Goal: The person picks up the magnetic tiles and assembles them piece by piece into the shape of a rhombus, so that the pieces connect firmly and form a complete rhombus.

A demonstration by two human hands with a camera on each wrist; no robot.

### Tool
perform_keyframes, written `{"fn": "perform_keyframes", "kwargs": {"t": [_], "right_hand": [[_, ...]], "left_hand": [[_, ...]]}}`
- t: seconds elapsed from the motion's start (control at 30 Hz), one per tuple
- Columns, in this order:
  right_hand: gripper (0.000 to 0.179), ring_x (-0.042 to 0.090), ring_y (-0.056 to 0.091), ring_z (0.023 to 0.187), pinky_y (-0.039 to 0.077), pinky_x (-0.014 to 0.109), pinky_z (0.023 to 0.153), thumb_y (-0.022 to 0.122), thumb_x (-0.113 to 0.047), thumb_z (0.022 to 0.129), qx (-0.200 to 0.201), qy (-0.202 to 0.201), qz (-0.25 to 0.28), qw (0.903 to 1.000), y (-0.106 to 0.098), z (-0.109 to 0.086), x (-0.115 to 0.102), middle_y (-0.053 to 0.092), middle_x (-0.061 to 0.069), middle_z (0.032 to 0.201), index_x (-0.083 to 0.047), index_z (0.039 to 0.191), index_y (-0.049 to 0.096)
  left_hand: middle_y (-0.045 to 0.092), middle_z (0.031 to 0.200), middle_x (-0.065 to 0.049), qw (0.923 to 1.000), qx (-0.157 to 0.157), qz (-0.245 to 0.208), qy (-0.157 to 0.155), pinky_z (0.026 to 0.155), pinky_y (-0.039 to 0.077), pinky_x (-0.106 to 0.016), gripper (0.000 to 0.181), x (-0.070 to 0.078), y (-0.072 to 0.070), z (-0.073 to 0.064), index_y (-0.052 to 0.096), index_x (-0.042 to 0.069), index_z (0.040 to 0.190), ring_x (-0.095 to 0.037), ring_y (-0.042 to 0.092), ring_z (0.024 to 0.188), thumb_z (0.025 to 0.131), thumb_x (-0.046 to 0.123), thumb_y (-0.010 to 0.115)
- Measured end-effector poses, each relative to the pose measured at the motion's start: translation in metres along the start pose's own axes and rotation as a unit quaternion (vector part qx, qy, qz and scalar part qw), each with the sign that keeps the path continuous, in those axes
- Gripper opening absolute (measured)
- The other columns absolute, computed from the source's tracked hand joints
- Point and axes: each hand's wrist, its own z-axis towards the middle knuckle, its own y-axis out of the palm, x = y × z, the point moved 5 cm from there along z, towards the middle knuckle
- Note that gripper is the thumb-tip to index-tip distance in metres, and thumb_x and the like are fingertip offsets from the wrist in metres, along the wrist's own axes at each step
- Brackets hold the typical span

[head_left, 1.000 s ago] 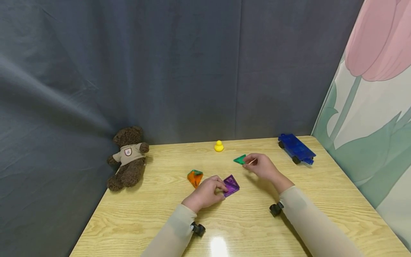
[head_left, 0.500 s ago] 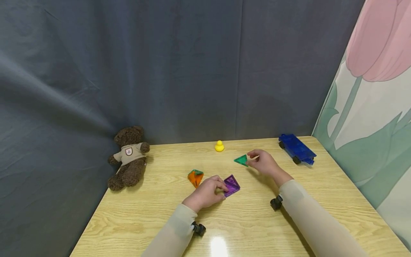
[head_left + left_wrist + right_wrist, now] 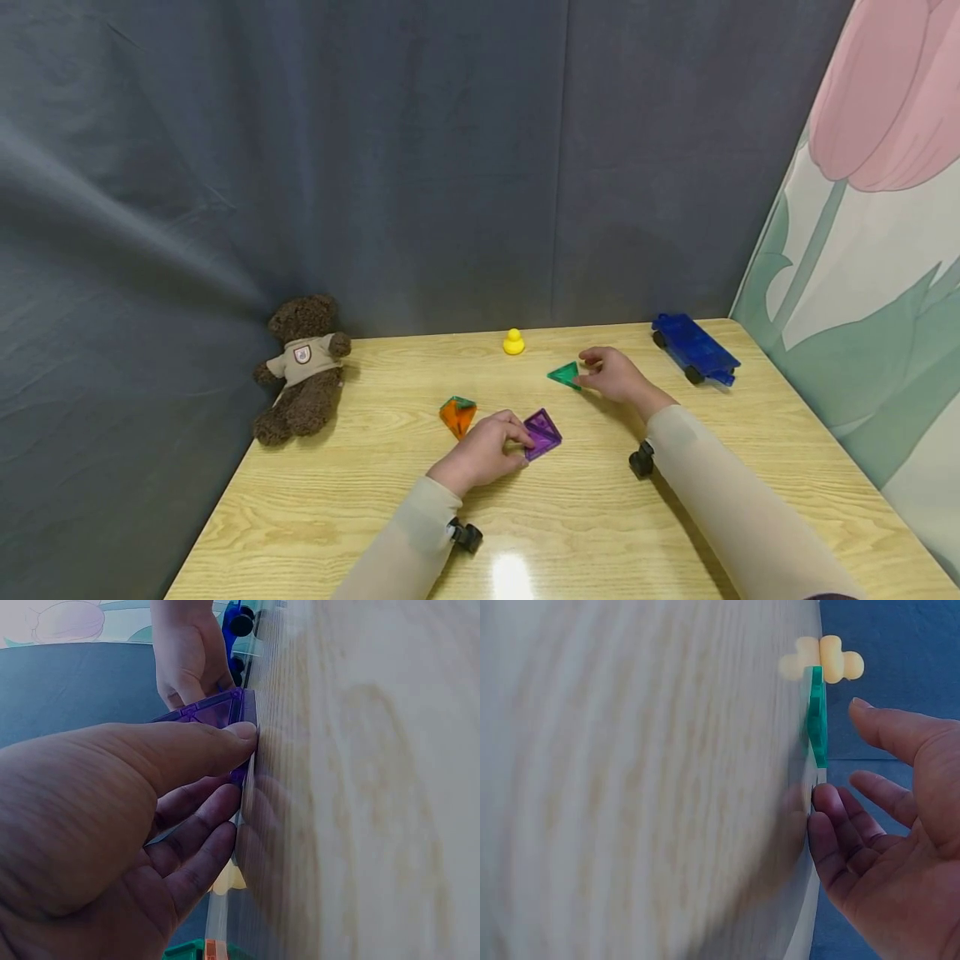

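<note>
Two purple magnetic tiles [image 3: 543, 435] stand joined on the table, left of the right hand in depth. My left hand [image 3: 487, 448] pinches the nearer one at its edge; in the left wrist view the thumb [image 3: 241, 730] presses its face, with the fingers behind. A green triangular magnetic tile [image 3: 565, 375] lies flat farther back. Beside its right corner is my right hand [image 3: 615, 377], thumb and fingers spread apart with nothing between them. The right wrist view shows the green tile [image 3: 817, 716] low on the table, beyond the fingertips.
Orange and green magnetic tiles [image 3: 457, 415] are joined left of my left hand. A yellow rubber duck [image 3: 513, 342] stands near the table's back edge. At the back right is a blue wheeled toy base [image 3: 694, 347]; a teddy bear [image 3: 303, 375] sits at the left edge.
My right hand has parted its fingers at the green tile and drawn slightly back to the right, exposing more of the tile. The left hand keeps its hold on the purple tiles.
</note>
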Motion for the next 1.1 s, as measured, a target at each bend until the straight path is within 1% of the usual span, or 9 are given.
{"fn": "perform_keyframes", "kwargs": {"t": [0.2,0.3,0.53,0.67,0.87,1.1], "right_hand": [[0.060,0.042,0.054,0.126,0.053,0.049,0.100,0.075,-0.018,0.099,-0.013,0.005,0.005,0.9999,0.002,0.006,-0.002,0.054,0.027,0.143,0.006,0.149,0.051],[0.061,0.042,0.054,0.127,0.050,0.052,0.104,0.075,-0.018,0.099,-0.019,0.005,0.010,0.9998,0.003,0.008,-0.001,0.054,0.028,0.143,0.007,0.149,0.050],[0.061,0.042,0.054,0.128,0.049,0.052,0.105,0.076,-0.017,0.098,-0.025,0.007,0.026,0.9993,0.003,0.012,-0.001,0.055,0.026,0.146,0.006,0.149,0.052],[0.060,0.041,0.055,0.127,0.051,0.048,0.102,0.077,-0.017,0.097,-0.033,0.010,0.040,0.9986,0.003,0.013,0.000,0.055,0.024,0.146,0.004,0.148,0.054],[0.059,0.034,0.058,0.117,0.053,0.040,0.095,0.081,-0.014,0.094,-0.039,0.015,0.054,0.9976,0.004,0.017,0.004,0.058,0.022,0.144,0.001,0.146,0.058],[0.059,0.031,0.060,0.114,0.052,0.039,0.096,0.086,-0.010,0.088,-0.032,0.015,0.057,0.9977,0.004,0.019,0.009,0.060,0.020,0.141,-0.002,0.142,0.063]], "left_hand": [[0.059,0.114,0.016,1.0000,-0.002,-0.002,-0.001,0.101,0.050,-0.027,0.021,-0.001,0.000,0.000,0.082,0.021,0.113,-0.006,0.059,0.110,0.092,0.017,0.083],[0.059,0.115,0.015,1.0000,-0.002,-0.003,0.000,0.102,0.050,-0.028,0.021,0.000,-0.001,0.000,0.082,0.020,0.113,-0.006,0.059,0.110,0.093,0.017,0.083],[0.059,0.114,0.016,1.0000,-0.002,0.000,0.002,0.102,0.050,-0.027,0.020,0.001,-0.001,0.000,0.082,0.020,0.113,-0.006,0.058,0.110,0.093,0.018,0.083],[0.059,0.114,0.016,1.0000,-0.002,-0.001,0.003,0.102,0.050,-0.027,0.020,0.000,-0.001,0.000,0.082,0.020,0.113,-0.006,0.059,0.110,0.093,0.018,0.083],[0.059,0.114,0.016,1.0000,-0.002,-0.002,0.003,0.102,0.050,-0.027,0.021,0.000,-0.001,0.000,0.082,0.020,0.113,-0.005,0.058,0.109,0.092,0.018,0.084],[0.059,0.114,0.016,1.0000,-0.002,-0.004,0.000,0.103,0.049,-0.028,0.021,-0.001,0.000,0.001,0.082,0.021,0.113,-0.006,0.059,0.110,0.092,0.018,0.084]]}}
